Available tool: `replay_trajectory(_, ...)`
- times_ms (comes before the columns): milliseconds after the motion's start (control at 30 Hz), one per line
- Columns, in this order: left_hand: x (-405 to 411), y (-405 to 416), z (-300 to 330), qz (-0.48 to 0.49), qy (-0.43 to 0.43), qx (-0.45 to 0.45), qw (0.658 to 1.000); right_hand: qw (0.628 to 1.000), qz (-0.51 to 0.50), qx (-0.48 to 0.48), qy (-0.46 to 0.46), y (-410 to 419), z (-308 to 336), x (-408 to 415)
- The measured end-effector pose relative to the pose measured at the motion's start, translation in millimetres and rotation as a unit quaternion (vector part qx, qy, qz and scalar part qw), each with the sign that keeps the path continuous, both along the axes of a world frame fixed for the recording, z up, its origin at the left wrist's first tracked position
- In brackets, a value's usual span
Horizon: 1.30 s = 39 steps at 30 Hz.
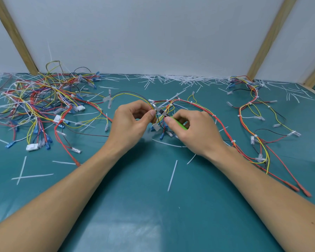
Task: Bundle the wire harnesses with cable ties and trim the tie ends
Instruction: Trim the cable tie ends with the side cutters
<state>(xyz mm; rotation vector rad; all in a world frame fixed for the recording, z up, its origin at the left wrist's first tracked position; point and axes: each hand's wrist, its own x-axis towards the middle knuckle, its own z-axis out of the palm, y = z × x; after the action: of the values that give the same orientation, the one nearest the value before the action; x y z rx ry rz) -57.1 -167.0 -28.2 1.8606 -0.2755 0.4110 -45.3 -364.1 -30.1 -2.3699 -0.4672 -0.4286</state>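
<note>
Head view. Nearest the lens we note both bare forearms reaching in over the teal mat (153, 215), converging on one point at mid-table.

Our left hand (130, 122) has its fingers curled, thumb and forefinger pinching the wire harness (198, 110) where its yellow and red leads meet. Our right hand (193, 130) is wrapped around the green handles of the cutters (178, 122); the dark metal nose points up and left, touching the harness right at the left fingertips. We cannot tell whether the blades are parted or closed. A white cable tie tail (173, 98) sticks up and away from the pinch, beyond the cutter nose.

From the grip, the held harness arcs away to the right, past the right wrist, and ends in red terminals on the mat beside the right forearm. A white connector (155, 127) hangs just below the pinch.

Well left of the grip: a tangled pile of harnesses (38, 102). Well right of it: another harness (253, 110) laid out flat. Beyond the grip, along the white wall (153, 33): a drift of cut tie ends (175, 79). Loose white strips also lie nearer us, one (172, 176) between the forearms.
</note>
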Motion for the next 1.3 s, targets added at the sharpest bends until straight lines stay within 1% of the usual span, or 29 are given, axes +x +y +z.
replay_trajectory(367, -1.2, -2.7, 0.7, 0.016, 0.016, -0.014, 1.000, 1.000, 0.002, -0.014, 0.013, 0.6, 0.3, 0.8)
replay_trajectory(1300, -1.9, -4.1, -0.3, 0.020, 0.011, -0.006, 1.000, 1.000, 0.005, -0.026, 0.017, -0.7, 2.6, 0.8)
